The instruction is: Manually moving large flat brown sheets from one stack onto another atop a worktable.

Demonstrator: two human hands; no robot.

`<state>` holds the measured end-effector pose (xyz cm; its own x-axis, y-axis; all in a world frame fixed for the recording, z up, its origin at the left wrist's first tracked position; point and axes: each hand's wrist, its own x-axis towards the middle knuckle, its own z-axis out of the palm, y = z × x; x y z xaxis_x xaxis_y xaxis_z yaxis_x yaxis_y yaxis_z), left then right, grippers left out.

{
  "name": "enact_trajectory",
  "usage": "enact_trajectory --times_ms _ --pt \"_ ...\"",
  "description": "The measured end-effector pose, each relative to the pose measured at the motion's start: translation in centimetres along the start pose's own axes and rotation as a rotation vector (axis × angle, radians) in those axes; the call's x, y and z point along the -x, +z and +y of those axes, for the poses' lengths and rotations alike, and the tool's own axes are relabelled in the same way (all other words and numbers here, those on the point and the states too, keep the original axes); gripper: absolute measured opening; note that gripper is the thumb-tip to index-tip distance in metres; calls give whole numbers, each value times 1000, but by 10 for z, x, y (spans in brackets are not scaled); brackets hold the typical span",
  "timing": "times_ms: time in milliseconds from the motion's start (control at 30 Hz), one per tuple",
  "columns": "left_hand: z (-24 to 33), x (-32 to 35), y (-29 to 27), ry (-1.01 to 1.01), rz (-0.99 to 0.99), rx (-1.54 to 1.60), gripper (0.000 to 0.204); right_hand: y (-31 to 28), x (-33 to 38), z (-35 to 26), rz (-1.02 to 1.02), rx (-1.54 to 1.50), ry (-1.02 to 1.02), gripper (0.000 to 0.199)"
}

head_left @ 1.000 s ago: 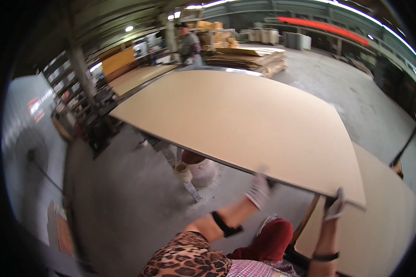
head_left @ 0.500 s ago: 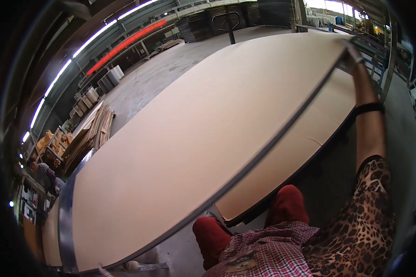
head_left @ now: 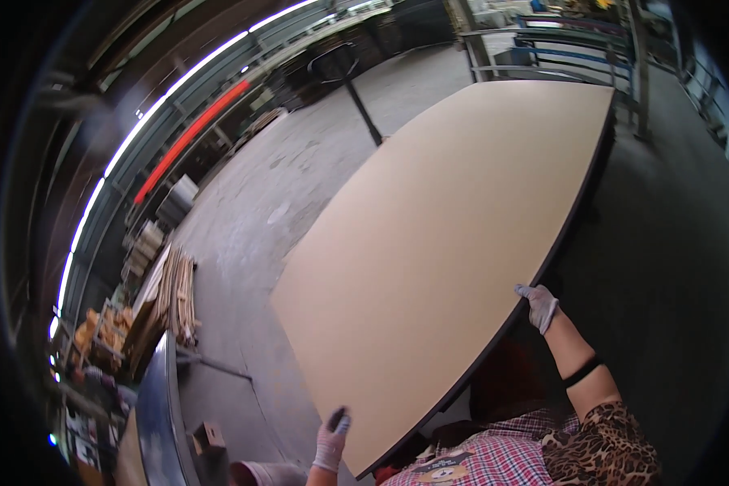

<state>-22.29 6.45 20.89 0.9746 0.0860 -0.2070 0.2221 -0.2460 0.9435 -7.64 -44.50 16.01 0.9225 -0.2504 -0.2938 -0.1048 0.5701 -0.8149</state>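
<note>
A large tan sheet (head_left: 437, 243) with a dark near edge stretches out in front of me, its far end narrowing in the view. My right hand (head_left: 539, 308), in a pale glove, grips the near edge with the thumb on top; its other fingers are partly hidden by the edge. At the sheet's left end, close to the near corner, my left hand (head_left: 332, 441) is closed at the side edge. That glove is pale with dark fingertips, and part of the grip is hidden.
Left of me stands a dark metal-edged table (head_left: 158, 413), with a small cardboard box (head_left: 208, 437) beside it. A pallet-truck handle (head_left: 356, 97) rises beyond the sheet. Stacked brown sheets (head_left: 174, 296) lean at the left. Metal racks (head_left: 575, 53) stand at the far right.
The sheet now lies lower, its near edge no longer offset over another tan sheet. My right hand has come from the far right corner to the near edge; my left hand shows more fully.
</note>
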Motion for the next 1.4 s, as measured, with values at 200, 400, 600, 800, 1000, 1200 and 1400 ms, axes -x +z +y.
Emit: enact_trajectory --times_ms 200,400,600,800,1000,1200,1400 --pt "-159 -103 -49 -492 507 254 49 -55 -87 25 117 225 146 32" --pt "-102 -104 -5 -402 350 281 30 -59 -111 12 227 265 370 26" --pt "-136 -124 4 -146 320 309 36 -84 -176 3 249 555 407 30" --pt "-119 -115 38 -207 292 222 36 -111 -183 18 310 740 312 47" --pt "-177 -103 58 -232 261 253 41 -72 -159 -17 445 927 305 55" --pt "-173 -123 77 -254 375 293 46 -90 -148 12 437 1176 83 41" --pt "-180 -142 88 -300 622 500 80 -90 -128 37 342 1270 9 35"
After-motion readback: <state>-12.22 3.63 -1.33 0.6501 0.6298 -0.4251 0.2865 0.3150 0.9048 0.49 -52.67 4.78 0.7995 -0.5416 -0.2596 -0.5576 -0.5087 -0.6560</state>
